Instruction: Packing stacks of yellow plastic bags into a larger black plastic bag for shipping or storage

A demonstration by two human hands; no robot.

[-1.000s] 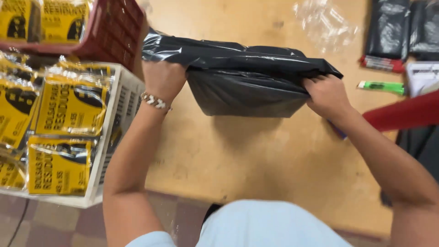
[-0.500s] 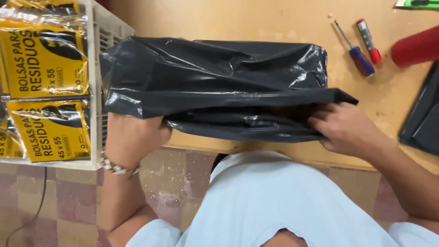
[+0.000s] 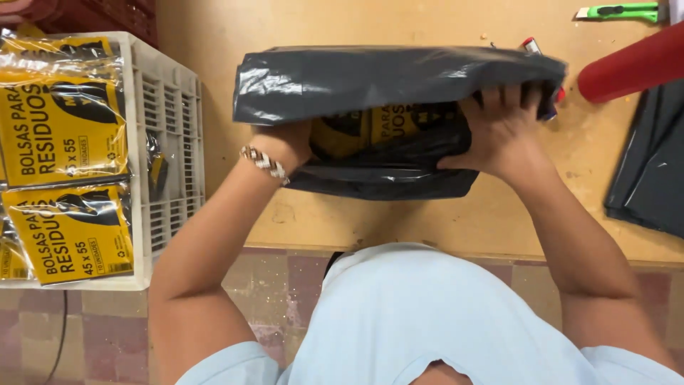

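Right hand (image 3: pixel 502 135): fingers (image 3: pixel 509 96) curled over the top fold of the crinkled glossy black plastic bag stack (image 3: pixel 370 85), thumb below, clamped on the film. Left hand (image 3: pixel 285 146): mostly tucked into the gap under the same fold, fingertips hidden, so cannot tell whether pinching or just pressing; beaded bracelet (image 3: pixel 265 163) on that wrist.

Step in hand, as judged: folding or wrapping the black film around a yellow printed label sheet (image 3: pixel 377 125), visible in the opening between upper and lower layers. Next move likely calls for even tension from both sides and keeping the yellow sheet centred while closing the flap; slippery film could slide off-square.

Look of the bag stack: wide, flat, soft, folded double, upper flap raised, lower layer (image 3: pixel 385 178) flat on the tan wooden tabletop (image 3: pixel 214 107), near the front edge, right before the body.

Around: white slatted plastic crate (image 3: pixel 171 128) at left, just beside the table, holding finished yellow-and-black packs (image 3: pixel 60 132). Red cylindrical roll (image 3: pixel 630 64) at right, near the right hand. Green utility knife (image 3: pixel 620 11) at top right. More black film (image 3: pixel 652 171) at far right, apart from the stack.
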